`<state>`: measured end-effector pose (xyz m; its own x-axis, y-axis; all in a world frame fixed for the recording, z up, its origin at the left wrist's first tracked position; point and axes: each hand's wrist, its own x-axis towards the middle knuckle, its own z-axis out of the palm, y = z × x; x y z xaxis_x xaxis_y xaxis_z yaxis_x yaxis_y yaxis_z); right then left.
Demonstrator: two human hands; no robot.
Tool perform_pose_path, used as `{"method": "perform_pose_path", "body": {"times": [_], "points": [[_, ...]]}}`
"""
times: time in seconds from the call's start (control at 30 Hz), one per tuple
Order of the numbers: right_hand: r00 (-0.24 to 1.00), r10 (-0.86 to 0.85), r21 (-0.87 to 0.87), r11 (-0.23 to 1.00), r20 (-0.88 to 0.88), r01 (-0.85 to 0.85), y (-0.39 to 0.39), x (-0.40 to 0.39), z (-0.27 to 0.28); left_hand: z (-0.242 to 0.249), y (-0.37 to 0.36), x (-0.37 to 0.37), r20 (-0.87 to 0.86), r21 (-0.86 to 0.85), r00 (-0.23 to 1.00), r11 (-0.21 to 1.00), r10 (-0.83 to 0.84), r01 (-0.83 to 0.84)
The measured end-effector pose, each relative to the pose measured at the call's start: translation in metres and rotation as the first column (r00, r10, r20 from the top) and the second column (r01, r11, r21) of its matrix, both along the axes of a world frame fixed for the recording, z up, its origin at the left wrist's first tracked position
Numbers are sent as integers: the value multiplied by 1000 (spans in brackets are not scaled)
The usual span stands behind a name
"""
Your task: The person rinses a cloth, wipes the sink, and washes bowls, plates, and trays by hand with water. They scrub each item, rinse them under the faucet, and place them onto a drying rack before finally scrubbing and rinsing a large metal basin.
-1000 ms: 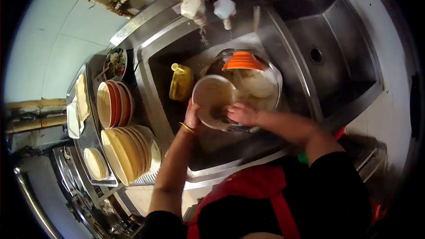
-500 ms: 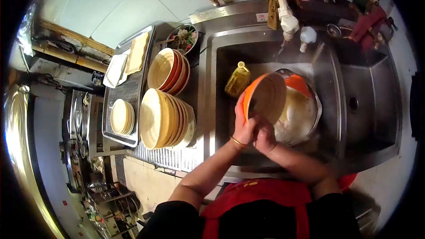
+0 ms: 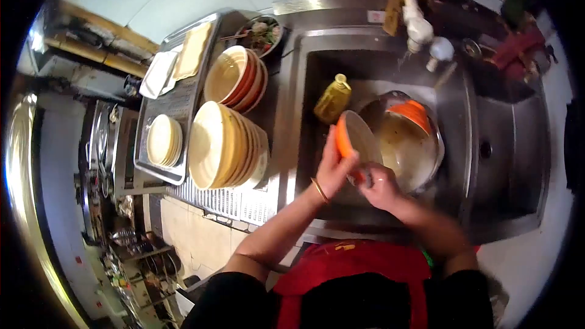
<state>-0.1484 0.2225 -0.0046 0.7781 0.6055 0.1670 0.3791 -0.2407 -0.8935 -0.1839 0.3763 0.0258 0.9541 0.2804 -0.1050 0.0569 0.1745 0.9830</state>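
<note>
Fingers of the left hand (image 3: 334, 159) clamp an orange bowl (image 3: 356, 141), tilted on edge above the sink (image 3: 323, 207); the right hand (image 3: 379, 186) bends in close at its lower rim, its grip unclear.

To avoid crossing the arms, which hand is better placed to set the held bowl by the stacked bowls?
Probably the left hand: it grips the bowl and is nearer the stacked bowls. The right hand is farther, near the bowl's lower rim.
</note>
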Motion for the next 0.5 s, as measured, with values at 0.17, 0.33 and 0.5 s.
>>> {"method": "perform_pose_path", "body": {"times": [0.17,0.33,0.5], "points": [[955,-98,152,978,-278,145,-15,14,-5,110,74,-27,-33,492,965,836,-261,243],[958,-63,58,995,-281,82,-38,9,-11,164,168,-27,85,981,941,-193,328,-21],[959,-77,28,996,-273,87,-34,-6,-14,144,198,-25,-168,980,869,-19,465,200]]}}
